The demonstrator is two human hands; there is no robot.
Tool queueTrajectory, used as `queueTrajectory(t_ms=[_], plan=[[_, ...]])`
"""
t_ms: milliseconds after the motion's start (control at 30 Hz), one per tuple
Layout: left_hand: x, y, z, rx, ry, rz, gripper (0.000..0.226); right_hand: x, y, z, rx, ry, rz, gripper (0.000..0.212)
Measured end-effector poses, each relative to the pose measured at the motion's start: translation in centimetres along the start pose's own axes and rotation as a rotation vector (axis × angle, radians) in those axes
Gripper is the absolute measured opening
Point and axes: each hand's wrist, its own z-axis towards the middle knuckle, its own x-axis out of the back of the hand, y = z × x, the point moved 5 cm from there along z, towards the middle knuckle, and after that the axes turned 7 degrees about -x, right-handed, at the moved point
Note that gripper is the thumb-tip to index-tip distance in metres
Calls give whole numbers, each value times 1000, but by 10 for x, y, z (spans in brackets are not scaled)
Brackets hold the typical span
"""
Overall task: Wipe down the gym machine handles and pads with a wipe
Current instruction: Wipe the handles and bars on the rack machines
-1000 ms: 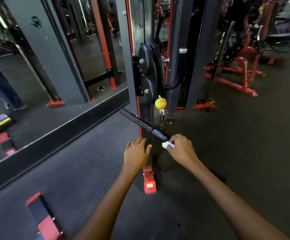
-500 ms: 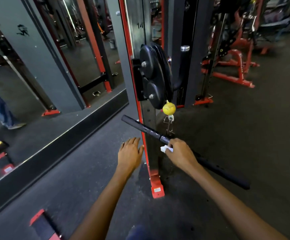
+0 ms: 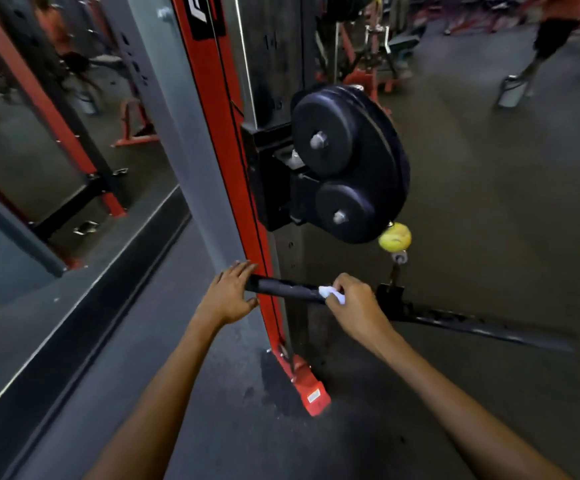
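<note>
A long black bar handle [image 3: 283, 289] hangs from a clip under a yellow stopper ball [image 3: 395, 237] on the cable machine. Its far half runs right and down across the floor. My right hand [image 3: 357, 306] pinches a crumpled white wipe [image 3: 330, 293] and presses it on the bar's left grip. My left hand [image 3: 228, 299] is at the bar's left end, with fairly straight fingers above it and the thumb below, touching the tip. The bar's middle is hidden under my right hand.
The black pulley housing [image 3: 344, 161] juts out of the red and grey upright [image 3: 226, 168] just above my hands. The upright's red foot [image 3: 311, 393] is bolted to the dark floor. A wall mirror [image 3: 39, 168] runs along the left. A person [image 3: 551, 32] walks at the far right.
My left hand has risen from beside the upright to the bar's left end. The bar has swung closer to level. My right hand stays on the bar with the wipe.
</note>
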Motion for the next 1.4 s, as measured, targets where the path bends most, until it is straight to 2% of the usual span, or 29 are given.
queueTrajectory(t_ms=[167, 300, 433, 500, 633, 700, 767, 833, 900, 1000, 1067, 1133, 1200, 1233, 1300, 1400], plan=[[-12, -12, 7, -166, 6, -143, 64, -11, -2, -6, -80, 270, 114, 19], [-19, -16, -5, -311, 70, -215, 54, -18, -4, -16, -89, 391, 108, 15], [-32, -27, -16, -468, 16, -226, 59, -26, -6, -29, -24, 464, 91, 33], [-40, -30, -19, -532, -44, -232, 63, -29, -3, -37, 10, 526, 63, 35], [-52, -26, -29, -608, -39, -328, 67, -45, 7, -51, -65, 617, 0, 36], [-55, -18, -38, -655, 2, -374, 67, -61, 14, -53, -157, 598, -27, 38], [-58, -9, -47, -683, 41, -431, 68, -81, 11, -53, -160, 571, -79, 38], [-63, -1, -53, -673, 80, -488, 68, -106, -2, -56, -41, 498, -198, 40], [-66, 6, -57, -661, 124, -517, 64, -125, -11, -62, 162, 400, -342, 39], [-69, 12, -62, -645, 200, -527, 62, -115, 1, -58, 377, 280, -590, 38], [-70, 13, -63, -626, 215, -557, 62, -87, 20, -44, 327, 314, -650, 41], [-72, 13, -64, -610, 216, -585, 63, -57, 40, -35, 157, 383, -567, 42], [-73, 15, -64, -605, 229, -607, 64, -55, 43, -38, 29, 449, -472, 44], [-73, 16, -63, -601, 236, -615, 64, -66, 36, -43, 32, 463, -440, 44], [-72, 16, -63, -593, 244, -640, 64, -101, 11, -57, 202, 426, -438, 38], [-70, 13, -63, -593, 246, -649, 64, -122, -5, -69, 501, 210, -562, 37]])
